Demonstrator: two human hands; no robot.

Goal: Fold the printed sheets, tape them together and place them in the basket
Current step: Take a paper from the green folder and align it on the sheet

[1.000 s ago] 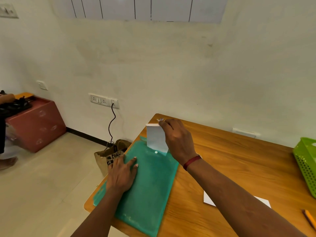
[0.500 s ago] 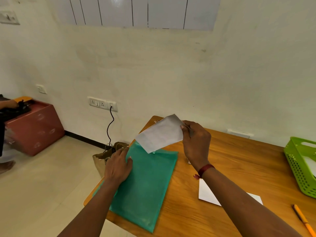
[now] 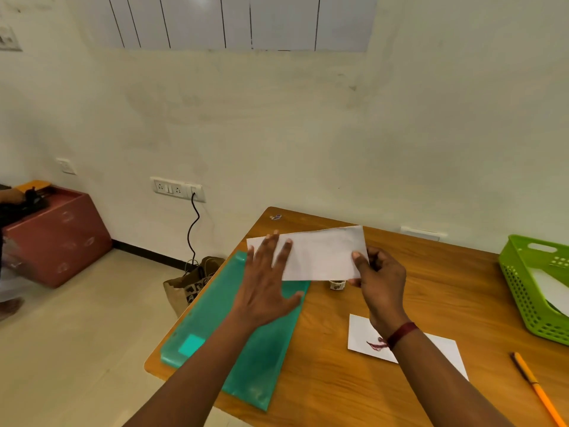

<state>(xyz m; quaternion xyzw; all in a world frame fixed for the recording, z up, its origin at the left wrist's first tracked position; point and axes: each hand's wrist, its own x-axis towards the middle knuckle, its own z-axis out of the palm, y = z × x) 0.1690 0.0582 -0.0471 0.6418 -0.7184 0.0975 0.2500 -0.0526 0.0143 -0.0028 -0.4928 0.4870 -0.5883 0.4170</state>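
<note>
A white printed sheet (image 3: 320, 254) hangs over the far left part of the wooden table, held level. My right hand (image 3: 377, 283) pinches its right edge. My left hand (image 3: 266, 282) is spread open with the fingertips against the sheet's left part. Below them lies a green plastic folder (image 3: 234, 340) along the table's left edge. A second white sheet (image 3: 363, 337) with a dark red print lies flat under my right forearm. A small roll of tape (image 3: 337, 285) stands just under the held sheet. The green basket (image 3: 523, 288) at the right edge holds white paper.
An orange pencil (image 3: 535, 392) lies at the table's (image 3: 431, 291) near right. On the floor left of the table stand a brown paper bag (image 3: 191, 288) and a red box (image 3: 58, 235); a black cable hangs from the wall socket. A person is partly visible at the far left edge.
My right hand drew the sheet out of the green folder and swung it right to level. My left hand lifted off the folder and rose to the sheet's left part.
</note>
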